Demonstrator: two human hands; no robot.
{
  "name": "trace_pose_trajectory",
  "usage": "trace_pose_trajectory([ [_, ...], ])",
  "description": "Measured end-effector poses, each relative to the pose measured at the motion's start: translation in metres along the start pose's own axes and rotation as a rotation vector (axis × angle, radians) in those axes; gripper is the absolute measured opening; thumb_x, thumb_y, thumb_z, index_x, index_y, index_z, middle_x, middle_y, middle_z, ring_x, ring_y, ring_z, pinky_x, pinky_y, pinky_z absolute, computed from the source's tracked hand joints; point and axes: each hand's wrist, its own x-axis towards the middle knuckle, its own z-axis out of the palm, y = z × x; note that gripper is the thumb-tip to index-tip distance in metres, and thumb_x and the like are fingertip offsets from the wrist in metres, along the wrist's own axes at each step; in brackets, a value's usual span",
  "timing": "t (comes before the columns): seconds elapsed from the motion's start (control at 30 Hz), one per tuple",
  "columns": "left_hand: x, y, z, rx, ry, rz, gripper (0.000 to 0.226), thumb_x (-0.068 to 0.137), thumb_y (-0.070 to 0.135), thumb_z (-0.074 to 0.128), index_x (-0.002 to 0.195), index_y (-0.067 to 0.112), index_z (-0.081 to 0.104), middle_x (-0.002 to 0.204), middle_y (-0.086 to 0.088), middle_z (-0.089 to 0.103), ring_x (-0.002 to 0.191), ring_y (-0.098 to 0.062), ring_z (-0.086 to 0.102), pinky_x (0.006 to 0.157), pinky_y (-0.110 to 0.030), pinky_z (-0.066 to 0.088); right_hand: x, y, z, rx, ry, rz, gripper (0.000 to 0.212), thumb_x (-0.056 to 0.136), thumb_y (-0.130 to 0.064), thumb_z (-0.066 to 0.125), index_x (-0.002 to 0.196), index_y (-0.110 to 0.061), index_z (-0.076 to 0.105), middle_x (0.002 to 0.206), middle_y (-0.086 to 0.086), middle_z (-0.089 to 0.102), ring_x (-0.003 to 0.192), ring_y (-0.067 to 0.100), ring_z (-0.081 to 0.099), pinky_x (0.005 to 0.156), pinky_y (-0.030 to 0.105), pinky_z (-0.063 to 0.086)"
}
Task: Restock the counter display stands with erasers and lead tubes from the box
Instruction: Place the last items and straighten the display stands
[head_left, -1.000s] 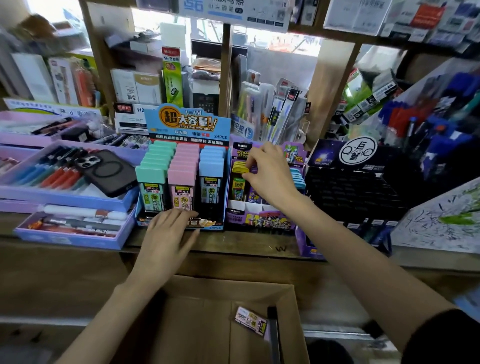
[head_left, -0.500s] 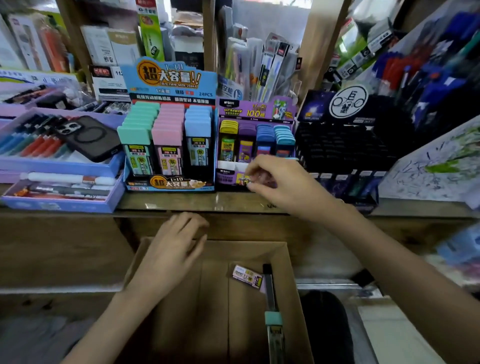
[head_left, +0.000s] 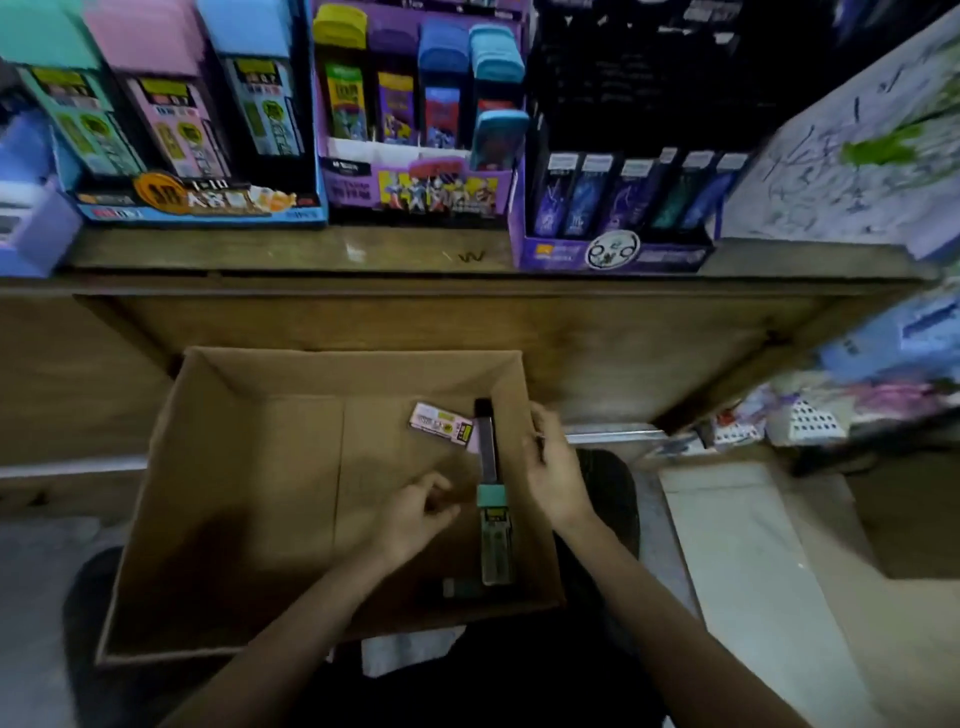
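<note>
An open cardboard box (head_left: 234, 467) sits below the counter. Inside it lie a pink-labelled eraser (head_left: 441, 423), a long dark lead tube (head_left: 487, 441) and a teal-capped lead tube (head_left: 496, 535) along the right wall. My left hand (head_left: 415, 514) hovers inside the box just left of the teal-capped tube, fingers loosely curled and holding nothing. My right hand (head_left: 556, 473) is at the box's right wall beside the dark tube, fingers apart. On the counter stand the blue lead-tube display (head_left: 202, 208) and the purple display stand (head_left: 415, 187).
A black-and-purple display of dark boxes (head_left: 618, 244) stands right of the purple one. A scribbled paper pad (head_left: 857, 171) lies at far right. The wooden counter edge (head_left: 363, 280) runs above the box. A dark stool (head_left: 613, 488) and pale boards (head_left: 737, 571) lie to the right.
My view has tilted down toward the box. My right hand left the purple display and came down to the box's right wall. My left hand dropped from the box rim into the box.
</note>
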Motion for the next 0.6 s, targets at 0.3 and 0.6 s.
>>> trace_pose_trajectory([
  [0.3, 0.026, 0.0, 0.058, -0.335, -0.079, -0.3, 0.031, 0.078, 0.025, 0.074, 0.104, 0.019, 0.058, 0.094, 0.004, 0.064, 0.082, -0.011, 0.058, 0.066, -0.018, 0.046, -0.004, 0.011, 0.005, 0.118, 0.044, -0.013, 0.04, 0.1, -0.017, 0.039, 0.141, -0.018, 0.036, 0.131, -0.001, 0.055, 0.118, 0.009, 0.053, 0.101, 0.03, 0.045],
  [0.6, 0.018, -0.018, 0.027, -0.321, 0.024, -0.219, 0.004, 0.093, 0.022, 0.057, 0.095, 0.02, 0.054, 0.097, 0.0, 0.059, 0.09, -0.017, 0.058, 0.063, -0.019, 0.043, -0.004, 0.006, 0.001, -0.272, 0.139, -0.12, 0.039, 0.097, -0.012, 0.045, 0.135, -0.011, 0.043, 0.131, 0.008, 0.048, 0.119, 0.021, 0.047, 0.1, 0.031, 0.04],
])
